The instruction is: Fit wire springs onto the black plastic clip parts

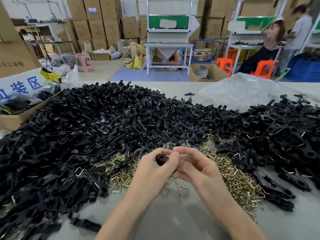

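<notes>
My left hand (152, 168) and my right hand (192, 164) meet above the table's near middle. Between them sits one black plastic clip part (161, 159), gripped by the curled fingers of both hands; most of it is hidden. Whether a wire spring is on it I cannot tell. A huge heap of black clip parts (107, 122) covers the table from left to right. A pile of brass-coloured wire springs (237, 177) lies under and to the right of my hands. A few loose springs (181, 187) lie just below my hands.
An open cardboard box (19, 116) stands at the left table edge. A crumpled clear plastic bag (240, 90) lies at the back right. Bare grey table (173, 219) shows between my forearms. Beyond are workbenches, stacked cartons, orange stools and two people at the far right.
</notes>
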